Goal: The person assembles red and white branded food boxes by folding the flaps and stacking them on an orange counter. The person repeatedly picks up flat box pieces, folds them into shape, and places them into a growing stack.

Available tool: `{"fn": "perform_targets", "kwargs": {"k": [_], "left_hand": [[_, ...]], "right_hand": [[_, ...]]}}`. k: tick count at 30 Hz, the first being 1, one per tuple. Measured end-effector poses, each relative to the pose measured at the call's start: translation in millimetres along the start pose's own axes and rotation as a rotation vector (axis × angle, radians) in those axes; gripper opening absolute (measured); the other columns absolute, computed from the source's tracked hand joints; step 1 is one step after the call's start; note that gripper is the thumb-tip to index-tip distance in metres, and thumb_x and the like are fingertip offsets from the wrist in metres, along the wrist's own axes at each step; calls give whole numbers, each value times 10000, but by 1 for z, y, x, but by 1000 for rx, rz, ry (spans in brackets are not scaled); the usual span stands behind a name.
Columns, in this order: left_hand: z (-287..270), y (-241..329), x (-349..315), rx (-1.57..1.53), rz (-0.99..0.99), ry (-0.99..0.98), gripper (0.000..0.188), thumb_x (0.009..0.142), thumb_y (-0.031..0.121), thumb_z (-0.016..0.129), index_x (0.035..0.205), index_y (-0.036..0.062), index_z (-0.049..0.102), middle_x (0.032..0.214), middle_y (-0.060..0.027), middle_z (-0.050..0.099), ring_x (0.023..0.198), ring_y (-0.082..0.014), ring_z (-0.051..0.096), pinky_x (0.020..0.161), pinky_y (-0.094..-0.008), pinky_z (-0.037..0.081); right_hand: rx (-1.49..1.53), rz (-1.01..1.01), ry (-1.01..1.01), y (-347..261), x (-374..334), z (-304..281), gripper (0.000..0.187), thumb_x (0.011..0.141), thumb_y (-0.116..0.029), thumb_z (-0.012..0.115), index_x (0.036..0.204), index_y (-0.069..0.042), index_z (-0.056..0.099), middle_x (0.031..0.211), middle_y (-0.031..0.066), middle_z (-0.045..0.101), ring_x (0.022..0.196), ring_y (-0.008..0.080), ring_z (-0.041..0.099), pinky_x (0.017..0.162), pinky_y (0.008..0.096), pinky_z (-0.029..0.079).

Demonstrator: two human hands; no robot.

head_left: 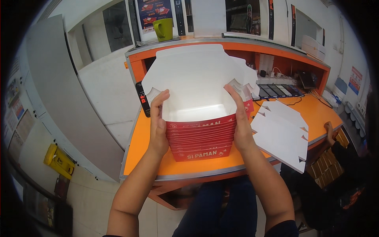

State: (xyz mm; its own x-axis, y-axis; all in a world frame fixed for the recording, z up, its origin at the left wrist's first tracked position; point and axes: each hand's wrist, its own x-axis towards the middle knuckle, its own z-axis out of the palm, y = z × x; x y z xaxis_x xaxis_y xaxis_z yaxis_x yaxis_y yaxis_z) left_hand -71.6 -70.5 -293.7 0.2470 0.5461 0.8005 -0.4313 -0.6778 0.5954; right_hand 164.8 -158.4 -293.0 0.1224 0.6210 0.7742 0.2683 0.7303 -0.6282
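Note:
A stack of red paperboard food boxes (201,140), nested one inside another, stands at the front middle of the orange desk. The top box is white inside (197,91), its wide lid flap raised at the back and notched at the side corners. My left hand (158,128) presses its left side, thumb on the rim. On the right side, my right hand (241,124) grips it the same way, fingers along the outer wall. Flat white notched box blanks (282,130) lie to the right of the stack, jutting past the desk's front edge.
A row of phones or tablets (276,90) with cables lies at the back right of the desk (158,162). A green mug (163,29) stands on the upper ledge. Another person's hand (329,129) rests at the right edge. On the left floor is a yellow sign (59,161).

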Motion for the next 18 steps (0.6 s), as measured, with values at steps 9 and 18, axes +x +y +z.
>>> {"fn": "perform_targets", "kwargs": {"k": [9, 18], "left_hand": [[9, 4, -11, 138, -49, -40, 983, 1019, 822, 304, 1667, 86, 244, 1755, -207, 188, 1647, -366, 166, 1327, -520, 153], [7, -12, -17, 374, 78, -19, 905, 1003, 853, 319, 1519, 112, 376, 1748, -227, 206, 1633, -395, 183, 1315, -565, 163]], "right_hand": [[25, 136, 54, 11, -21, 3, 796, 1144, -621, 204, 1738, -91, 179, 1757, 193, 282, 1616, 294, 293, 1320, 420, 227], [237, 489, 155, -13, -14, 10, 761, 1164, -595, 290, 1667, -30, 375, 1628, 201, 483, 1505, 285, 458, 1250, 402, 349]]}}
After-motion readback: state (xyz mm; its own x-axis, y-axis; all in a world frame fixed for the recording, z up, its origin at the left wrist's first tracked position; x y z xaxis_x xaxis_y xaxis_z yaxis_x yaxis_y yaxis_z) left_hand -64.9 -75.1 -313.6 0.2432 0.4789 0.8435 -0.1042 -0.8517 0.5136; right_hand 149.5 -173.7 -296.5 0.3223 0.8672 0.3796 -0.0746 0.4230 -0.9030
